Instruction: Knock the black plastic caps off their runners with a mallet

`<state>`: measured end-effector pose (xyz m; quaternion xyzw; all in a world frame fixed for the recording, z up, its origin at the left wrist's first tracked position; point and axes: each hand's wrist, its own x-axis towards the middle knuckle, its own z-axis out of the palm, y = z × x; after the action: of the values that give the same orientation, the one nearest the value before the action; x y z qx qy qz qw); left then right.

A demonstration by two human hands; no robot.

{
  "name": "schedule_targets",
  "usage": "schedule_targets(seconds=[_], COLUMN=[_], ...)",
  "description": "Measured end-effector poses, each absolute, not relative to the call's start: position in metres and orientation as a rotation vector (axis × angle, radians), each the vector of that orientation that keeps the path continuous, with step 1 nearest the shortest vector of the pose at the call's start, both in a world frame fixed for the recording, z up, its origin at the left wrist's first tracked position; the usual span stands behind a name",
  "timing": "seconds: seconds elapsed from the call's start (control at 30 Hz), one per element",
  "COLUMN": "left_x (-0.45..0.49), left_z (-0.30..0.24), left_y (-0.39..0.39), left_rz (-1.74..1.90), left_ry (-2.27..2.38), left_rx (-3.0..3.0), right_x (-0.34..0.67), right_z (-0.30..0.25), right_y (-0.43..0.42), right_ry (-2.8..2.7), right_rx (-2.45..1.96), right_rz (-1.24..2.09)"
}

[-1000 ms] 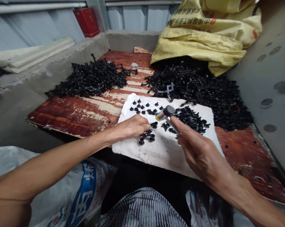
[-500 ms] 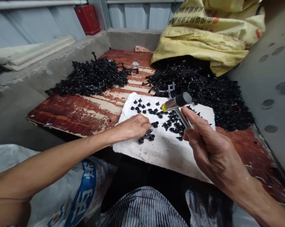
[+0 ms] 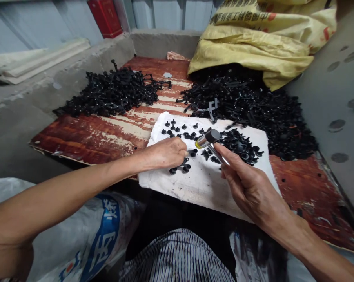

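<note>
My right hand (image 3: 247, 176) is wrapped round the metal handle of a small mallet (image 3: 207, 138) with a black face and a yellow face. The yellow face points down and left, just above black parts on a white cloth (image 3: 194, 192). My left hand (image 3: 167, 152) is closed on a black plastic part (image 3: 192, 152), whose end sticks out past the fingertips toward the mallet. Small round black pieces with stems (image 3: 184, 127) stand behind the left hand. A looser heap of such pieces (image 3: 238, 147) lies on the cloth beyond the right hand.
One pile of black parts (image 3: 115, 92) lies at the left of the worn red board (image 3: 88, 137). A larger pile (image 3: 271, 117) spills from a yellow sack (image 3: 253, 47) at the right. A low concrete ledge (image 3: 165, 41) runs behind; a perforated panel (image 3: 335, 98) stands at the right.
The mallet and my right hand have come down and to the left, closer to the part in my left hand. My left hand stays almost in place.
</note>
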<state>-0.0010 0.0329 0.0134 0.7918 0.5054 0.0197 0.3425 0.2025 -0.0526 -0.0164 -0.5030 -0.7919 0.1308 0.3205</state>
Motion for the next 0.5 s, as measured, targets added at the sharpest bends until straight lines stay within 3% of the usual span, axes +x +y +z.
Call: schedule_targets(seconds=[0.33, 0.5], left_x=[0.002, 0.0], left_z=[0.017, 0.013], left_y=[0.035, 0.034], left_rz=[0.079, 0.069], left_ry=[1.304, 1.287], left_rx=[2.02, 2.116], right_x=[0.202, 0.197], right_z=[-0.012, -0.003], right_y=[-0.055, -0.064], right_ry=[-2.135, -1.906], right_rx=[-1.261, -1.21], right_rz=[0.287, 0.137])
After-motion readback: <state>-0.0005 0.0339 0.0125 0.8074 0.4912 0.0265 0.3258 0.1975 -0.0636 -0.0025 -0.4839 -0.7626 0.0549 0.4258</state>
